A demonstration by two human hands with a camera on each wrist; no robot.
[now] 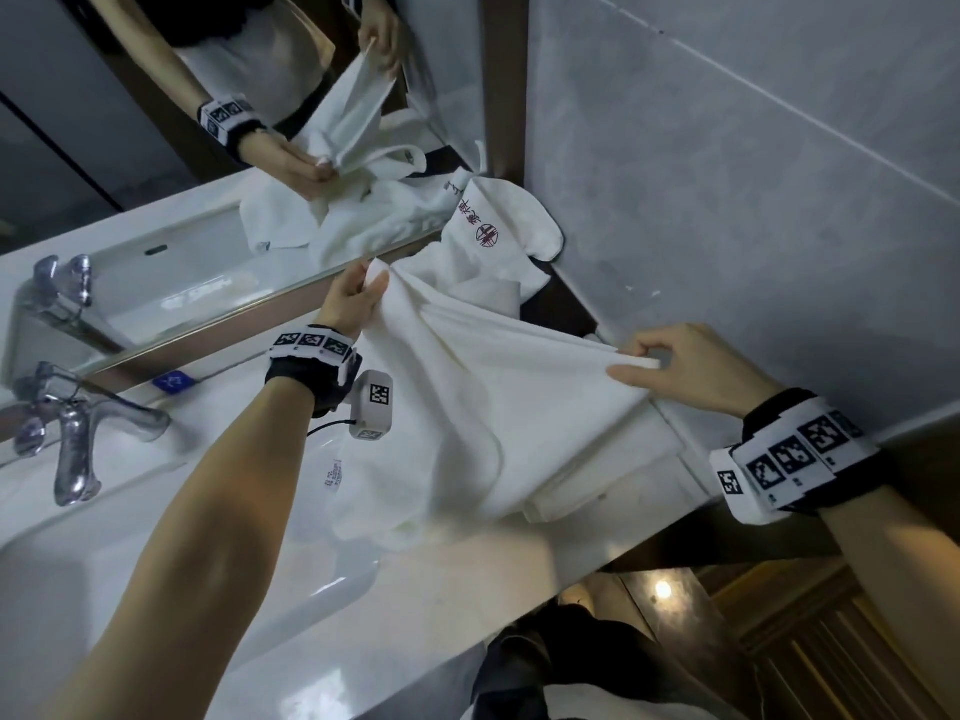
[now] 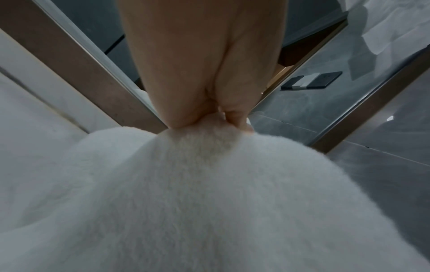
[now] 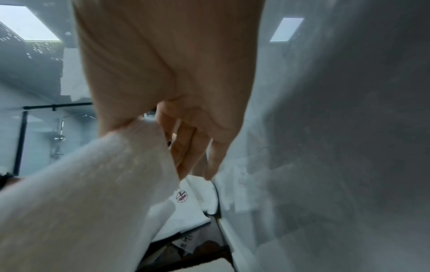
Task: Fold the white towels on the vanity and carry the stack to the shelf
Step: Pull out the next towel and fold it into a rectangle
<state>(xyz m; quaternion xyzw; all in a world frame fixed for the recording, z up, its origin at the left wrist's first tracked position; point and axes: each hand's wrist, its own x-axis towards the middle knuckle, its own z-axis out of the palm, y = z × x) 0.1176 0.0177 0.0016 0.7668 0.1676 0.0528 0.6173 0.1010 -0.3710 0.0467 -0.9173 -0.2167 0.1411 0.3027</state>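
A white towel [image 1: 483,402] hangs stretched between my two hands above the vanity top [image 1: 467,574]. My left hand [image 1: 371,285] pinches one corner up near the mirror; the left wrist view shows the towel [image 2: 209,202] bunched under the fingers [image 2: 237,117]. My right hand [image 1: 641,363] pinches the other corner beside the wall, thumb and forefinger closed on the towel [image 3: 93,193]. Under the hanging cloth lies a folded white towel [image 1: 597,480]. Another white towel with a red logo [image 1: 493,226] sits at the back corner.
The sink basin [image 1: 130,563] with a chrome tap [image 1: 78,433] lies to the left. The mirror [image 1: 208,122] runs along the back, and a grey tiled wall [image 1: 753,174] closes the right side. A wooden cabinet front [image 1: 831,641] shows below the counter edge.
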